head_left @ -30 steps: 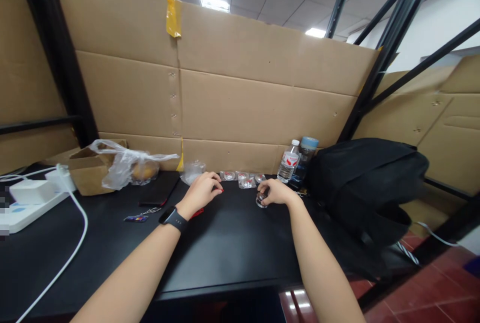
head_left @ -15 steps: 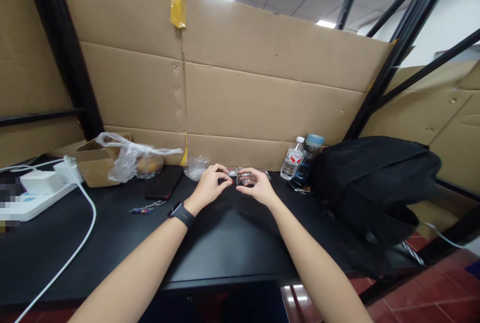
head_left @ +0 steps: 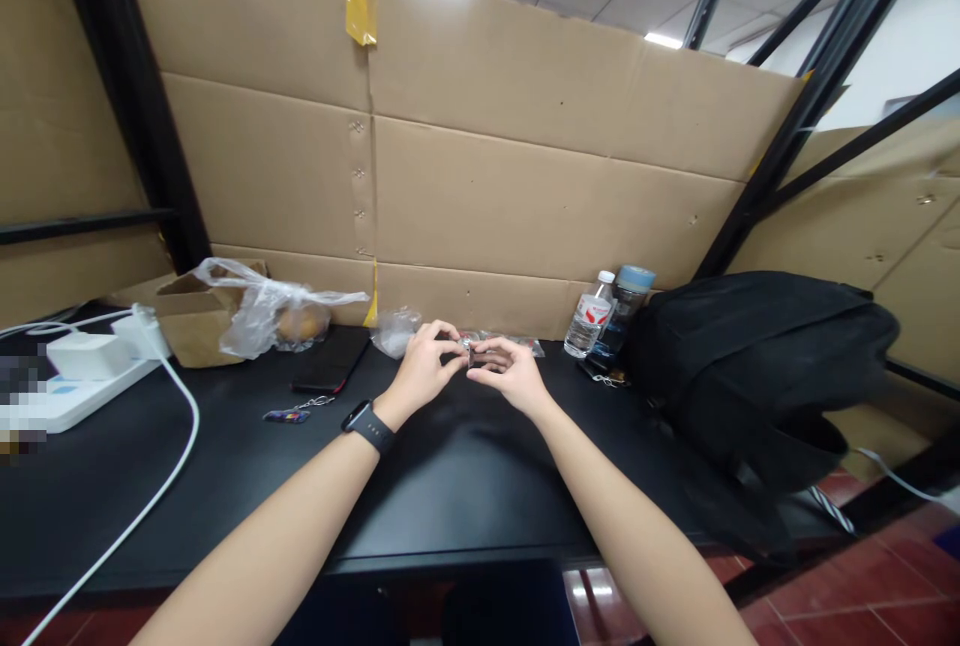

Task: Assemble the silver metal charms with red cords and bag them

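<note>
Close together above the table's far part, my two hands meet fingertip to fingertip. My left hand (head_left: 429,366), with a black watch (head_left: 369,424) on its wrist, is closed in a pinch; what lies in its fingertips is too small to make out. Curled fingers and thumb of my right hand (head_left: 514,371) close on a small dark, shiny piece (head_left: 471,354) at the meeting point. Behind the fingers, clear plastic packaging (head_left: 529,344) shows in part. A crumpled clear plastic bag (head_left: 395,331) lies just left of my left hand.
On the left are a power strip (head_left: 64,411) with a white cable, a cardboard box (head_left: 202,321), a tied plastic bag (head_left: 259,316), a black flat case (head_left: 330,361) and a keychain (head_left: 289,416). Two bottles (head_left: 589,314) and a black backpack (head_left: 757,366) stand right. Cardboard (head_left: 525,196) walls the back.
My hands have come together, and the gap between their fingertips has closed at the small dark piece. The whole view has shifted slightly.
</note>
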Demonstrator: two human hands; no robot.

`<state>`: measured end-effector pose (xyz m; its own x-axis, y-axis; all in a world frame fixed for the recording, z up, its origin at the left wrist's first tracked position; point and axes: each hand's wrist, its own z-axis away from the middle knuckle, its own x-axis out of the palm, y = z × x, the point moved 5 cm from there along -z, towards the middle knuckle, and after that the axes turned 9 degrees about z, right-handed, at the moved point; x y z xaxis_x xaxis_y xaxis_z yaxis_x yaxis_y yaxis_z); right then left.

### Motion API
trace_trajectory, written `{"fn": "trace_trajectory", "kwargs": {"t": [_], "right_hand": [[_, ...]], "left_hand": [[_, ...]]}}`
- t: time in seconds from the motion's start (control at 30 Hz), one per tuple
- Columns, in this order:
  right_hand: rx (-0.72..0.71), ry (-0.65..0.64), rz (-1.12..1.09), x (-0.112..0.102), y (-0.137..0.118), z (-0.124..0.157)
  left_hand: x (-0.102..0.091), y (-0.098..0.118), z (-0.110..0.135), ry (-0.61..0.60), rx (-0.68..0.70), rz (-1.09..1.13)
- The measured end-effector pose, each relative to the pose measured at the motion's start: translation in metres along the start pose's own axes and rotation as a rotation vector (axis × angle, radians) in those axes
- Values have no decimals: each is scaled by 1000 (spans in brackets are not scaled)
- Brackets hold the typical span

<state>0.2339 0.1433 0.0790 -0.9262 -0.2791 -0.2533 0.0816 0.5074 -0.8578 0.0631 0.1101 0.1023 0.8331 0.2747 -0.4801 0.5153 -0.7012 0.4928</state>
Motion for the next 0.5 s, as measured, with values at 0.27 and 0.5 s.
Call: {"fn": "trace_trajectory", "kwargs": {"t": [0.27, 0.5], "right_hand": [[63, -1, -19, 2, 5, 1], [-16, -53, 173, -4, 1, -2]], "left_hand": [[4, 1, 2, -15, 27, -48], [6, 2, 4, -18, 34, -169]]}}
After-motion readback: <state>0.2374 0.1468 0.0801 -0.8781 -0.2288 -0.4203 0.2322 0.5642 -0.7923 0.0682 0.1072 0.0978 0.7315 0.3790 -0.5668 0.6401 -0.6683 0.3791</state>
